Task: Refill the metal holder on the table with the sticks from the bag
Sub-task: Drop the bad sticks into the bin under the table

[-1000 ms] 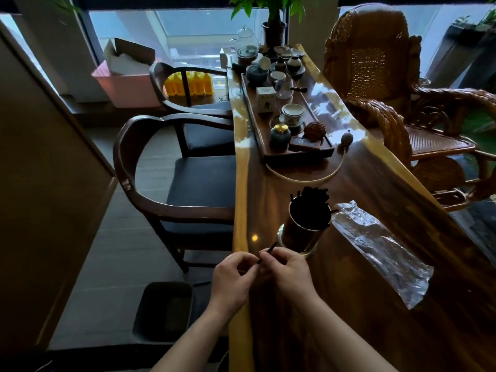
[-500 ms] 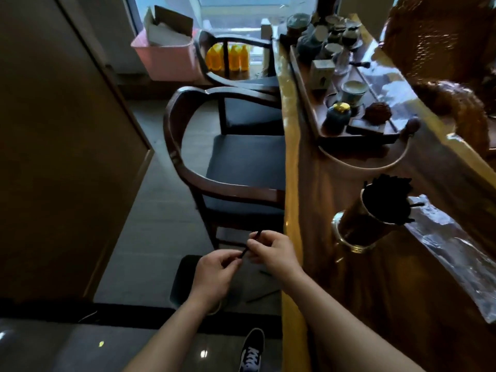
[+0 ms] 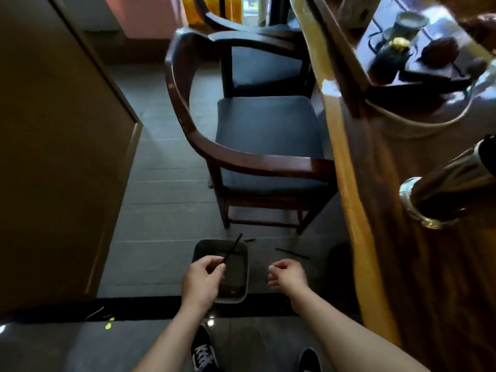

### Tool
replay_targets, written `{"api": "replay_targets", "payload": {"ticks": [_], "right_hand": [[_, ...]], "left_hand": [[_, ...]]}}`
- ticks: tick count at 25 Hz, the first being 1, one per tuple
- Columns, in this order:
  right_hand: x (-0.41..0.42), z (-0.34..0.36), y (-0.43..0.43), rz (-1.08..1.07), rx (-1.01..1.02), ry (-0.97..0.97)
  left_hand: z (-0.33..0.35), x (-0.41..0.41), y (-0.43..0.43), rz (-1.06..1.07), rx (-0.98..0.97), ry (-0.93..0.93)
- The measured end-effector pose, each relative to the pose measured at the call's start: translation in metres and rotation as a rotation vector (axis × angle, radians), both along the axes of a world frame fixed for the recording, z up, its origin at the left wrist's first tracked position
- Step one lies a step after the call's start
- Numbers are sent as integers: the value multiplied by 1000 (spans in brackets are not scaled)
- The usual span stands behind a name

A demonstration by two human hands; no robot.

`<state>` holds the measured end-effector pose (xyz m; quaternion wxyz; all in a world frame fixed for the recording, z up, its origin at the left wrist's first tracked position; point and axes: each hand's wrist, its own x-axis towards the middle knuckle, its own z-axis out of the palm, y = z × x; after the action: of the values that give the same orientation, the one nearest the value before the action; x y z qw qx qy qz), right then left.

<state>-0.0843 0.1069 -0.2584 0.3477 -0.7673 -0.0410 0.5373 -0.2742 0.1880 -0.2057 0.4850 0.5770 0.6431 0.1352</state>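
My left hand [image 3: 202, 280] pinches a thin black stick [image 3: 233, 248] that points up and right, over a dark bin [image 3: 233, 288] on the floor. A little to the right, my right hand [image 3: 288, 275] hangs with loosely curled fingers and holds nothing. The metal holder [image 3: 445, 194] stands on the wooden table [image 3: 389, 251] at the right edge of the view; its top is cut off. Two loose black sticks [image 3: 292, 253] lie on the floor beyond the bin. The bag is out of view.
A dark wooden armchair [image 3: 252, 157] with a blue cushion stands beside the table, straight ahead. A brown cabinet wall [image 3: 53, 157] fills the left. A tea tray [image 3: 418, 81] with small pots sits on the table's far end. My shoes [image 3: 204, 353] show below.
The view has swung left and down from the table to the floor. My hands moved off the table edge and came apart; the left one keeps the stick, the right one has let go.
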Motion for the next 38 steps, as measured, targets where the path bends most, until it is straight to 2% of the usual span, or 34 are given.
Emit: {"api": "replay_targets", "payload": {"ticks": [4,8,14,18,21,27,29,32,36,38], "right_hand": [[-8,-81,9,-85,-78,-72],[14,-195,11,-82,-204,-152],[71,-366,17,41,-324,-254],[89,-455,4,-4,-428,-293],[76,-500,0,116,-510,-312],[68,-544,18,-66,-453,-319],[67,-542,22,-55,-419,-345],[88,-531,34,282,-403,-599],[134,-523,56,718,-236,-922],[146,-529,60,941,-225,-1031]], "left_hand": [[-62,-7,35,-59,-31,13],[-125,0,52,-129,-2,18],[-218,11,82,-307,241,85],[-255,10,103,-349,255,133],[-277,7,106,-326,287,122],[-309,8,107,-283,290,115],[-315,11,105,-285,273,123],[-318,18,108,-267,248,95],[-324,27,111,-254,256,89],[-328,30,115,-265,287,110]]}}
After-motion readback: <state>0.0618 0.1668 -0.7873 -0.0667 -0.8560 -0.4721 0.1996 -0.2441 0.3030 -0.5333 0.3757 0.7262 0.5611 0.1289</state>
